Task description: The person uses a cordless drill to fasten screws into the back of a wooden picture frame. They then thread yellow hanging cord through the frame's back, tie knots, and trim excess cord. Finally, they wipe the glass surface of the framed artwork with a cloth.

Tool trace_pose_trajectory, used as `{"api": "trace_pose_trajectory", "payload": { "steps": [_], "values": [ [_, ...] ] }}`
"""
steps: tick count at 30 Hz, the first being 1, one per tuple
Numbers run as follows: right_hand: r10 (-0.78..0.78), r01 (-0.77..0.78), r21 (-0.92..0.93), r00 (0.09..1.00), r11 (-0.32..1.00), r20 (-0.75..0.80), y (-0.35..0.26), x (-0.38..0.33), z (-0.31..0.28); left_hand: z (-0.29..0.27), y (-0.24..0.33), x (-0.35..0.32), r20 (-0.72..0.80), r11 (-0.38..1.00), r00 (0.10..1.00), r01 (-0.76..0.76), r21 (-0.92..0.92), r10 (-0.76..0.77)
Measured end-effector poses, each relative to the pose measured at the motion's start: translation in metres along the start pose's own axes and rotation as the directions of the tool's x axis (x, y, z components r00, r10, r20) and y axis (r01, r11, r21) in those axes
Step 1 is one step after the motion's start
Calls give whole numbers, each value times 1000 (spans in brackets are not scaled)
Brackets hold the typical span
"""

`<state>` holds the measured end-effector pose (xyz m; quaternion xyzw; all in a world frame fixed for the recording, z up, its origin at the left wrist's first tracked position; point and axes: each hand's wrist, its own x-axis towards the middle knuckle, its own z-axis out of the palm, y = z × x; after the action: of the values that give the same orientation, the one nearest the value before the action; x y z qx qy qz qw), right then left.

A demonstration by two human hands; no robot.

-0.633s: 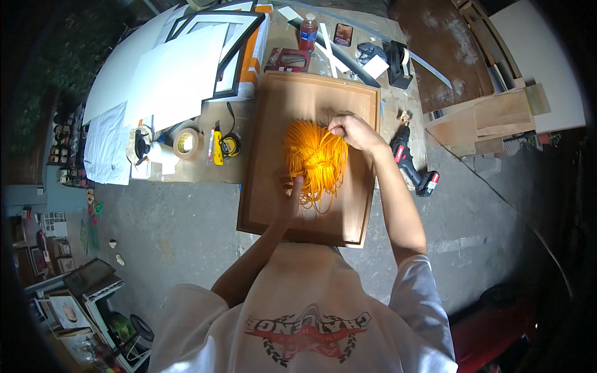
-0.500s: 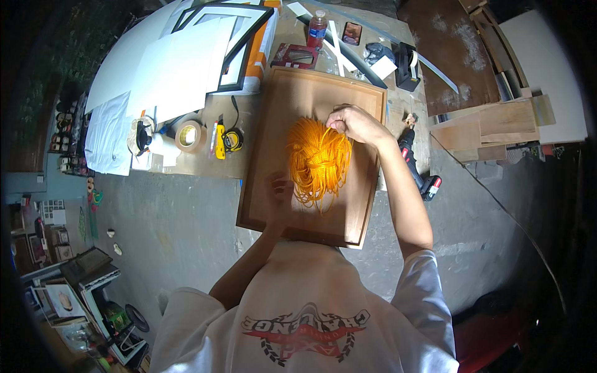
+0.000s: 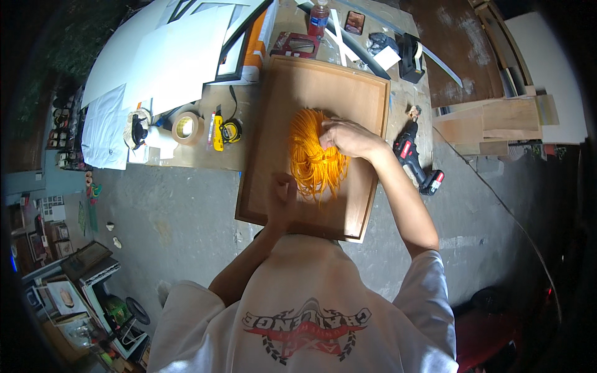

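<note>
Head view: right hand (image 3: 348,137) grip pinches the orange cord bundle (image 3: 314,155) atop the wooden panel (image 3: 348,93), left hand (image 3: 283,196) grip flat just below it, bundle seemingly mostly unsorted.

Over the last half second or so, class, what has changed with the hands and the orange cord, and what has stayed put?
The right hand has dropped from plucking a strand at the bundle's top right to lying across the upper part of the orange cord. The left hand stays at the bundle's lower left edge. The wooden panel, drill and tape roll lie as before.
</note>
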<state>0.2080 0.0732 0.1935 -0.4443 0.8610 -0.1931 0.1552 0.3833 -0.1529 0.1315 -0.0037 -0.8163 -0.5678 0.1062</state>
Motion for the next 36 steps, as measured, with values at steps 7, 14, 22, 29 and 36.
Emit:
{"api": "trace_pose_trajectory", "payload": {
  "steps": [7, 14, 22, 29, 36],
  "values": [
    [286, -261, 153, 617, 953, -733, -49, -39, 20, 10, 33, -9, 123, 992, 992, 46, -116, -32],
    [737, -448, 587, 369, 675, -566, -126, -77, 121, -27, 10, -4, 8, 992, 1000, -29, 125, 29],
    [871, -632, 605, 284, 485, -401, -121, -62, 170, -18, 10, -5, 92, 999, 995, -33, 40, 29],
    [836, -688, 556, 136, 466, -532, -140, -49, 189, -23, 4, -14, 150, 997, 986, 69, 20, -72],
    [762, -580, 597, 65, 554, -644, -150, -73, 198, -27, 0, -12, 136, 996, 987, 82, 24, -85]
  ]
}}
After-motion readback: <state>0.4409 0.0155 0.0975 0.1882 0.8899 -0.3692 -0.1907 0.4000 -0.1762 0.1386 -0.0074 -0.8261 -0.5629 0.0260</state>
